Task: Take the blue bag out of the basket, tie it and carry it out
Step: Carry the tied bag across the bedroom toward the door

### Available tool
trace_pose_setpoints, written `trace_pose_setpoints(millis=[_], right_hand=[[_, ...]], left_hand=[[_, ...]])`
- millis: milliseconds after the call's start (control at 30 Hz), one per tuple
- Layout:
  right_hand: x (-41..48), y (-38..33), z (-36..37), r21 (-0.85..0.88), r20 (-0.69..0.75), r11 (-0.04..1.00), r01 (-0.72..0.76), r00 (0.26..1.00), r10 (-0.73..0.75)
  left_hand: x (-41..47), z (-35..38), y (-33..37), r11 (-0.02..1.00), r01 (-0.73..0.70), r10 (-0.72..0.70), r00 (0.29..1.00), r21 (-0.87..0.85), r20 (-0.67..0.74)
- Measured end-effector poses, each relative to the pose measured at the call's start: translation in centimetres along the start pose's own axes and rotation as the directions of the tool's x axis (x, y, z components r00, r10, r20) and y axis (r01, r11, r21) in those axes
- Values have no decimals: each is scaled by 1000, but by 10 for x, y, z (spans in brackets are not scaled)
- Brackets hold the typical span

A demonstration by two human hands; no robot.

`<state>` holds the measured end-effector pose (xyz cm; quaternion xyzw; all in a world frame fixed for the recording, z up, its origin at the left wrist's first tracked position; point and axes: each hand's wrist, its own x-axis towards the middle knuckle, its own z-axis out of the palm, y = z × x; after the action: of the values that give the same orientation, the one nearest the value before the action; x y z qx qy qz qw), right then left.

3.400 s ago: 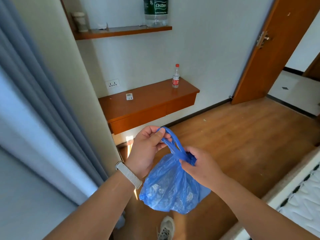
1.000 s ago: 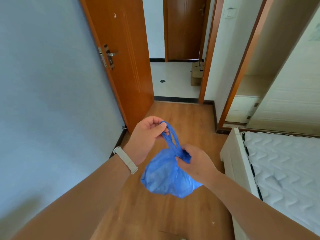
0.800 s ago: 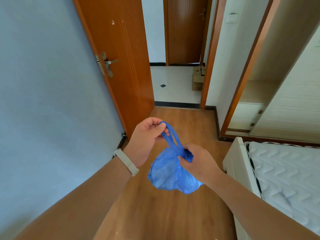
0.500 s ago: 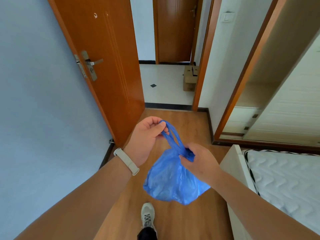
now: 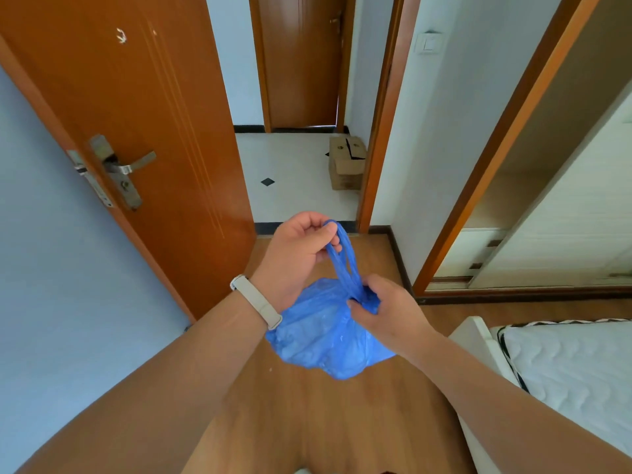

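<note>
The blue bag [image 5: 321, 340] hangs in the air in front of me, above the wooden floor. My left hand [image 5: 297, 254] pinches the tops of its two stretched handles and holds them up. My right hand [image 5: 386, 313] is closed around the bag's gathered neck just below the handles. The bag's body bulges under both hands. A pale band sits on my left wrist. No basket is in view.
An open wooden door [image 5: 136, 138] stands at the left. The doorway ahead leads to a white tiled hall with a cardboard box [image 5: 346, 164] by the frame. A white bed [image 5: 564, 367] fills the lower right. A sliding wardrobe [image 5: 533, 206] is at the right.
The view has swung from the wall desk to the doorway and drawn closer to it. Both hands keep the same hold on the bag.
</note>
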<state>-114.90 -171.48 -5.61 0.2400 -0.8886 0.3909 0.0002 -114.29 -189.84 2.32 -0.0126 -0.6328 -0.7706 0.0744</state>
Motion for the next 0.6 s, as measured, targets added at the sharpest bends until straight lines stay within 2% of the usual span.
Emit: trace_pose_setpoints(millis=[333, 600], right_hand=[[134, 11, 31, 36, 28, 997, 69, 997, -70], [263, 47, 51, 154, 86, 981, 114, 988, -129]], left_hand=[[110, -52, 0, 1000, -5, 6, 999, 20, -33], [225, -78, -2, 995, 17, -4, 992, 98, -128]])
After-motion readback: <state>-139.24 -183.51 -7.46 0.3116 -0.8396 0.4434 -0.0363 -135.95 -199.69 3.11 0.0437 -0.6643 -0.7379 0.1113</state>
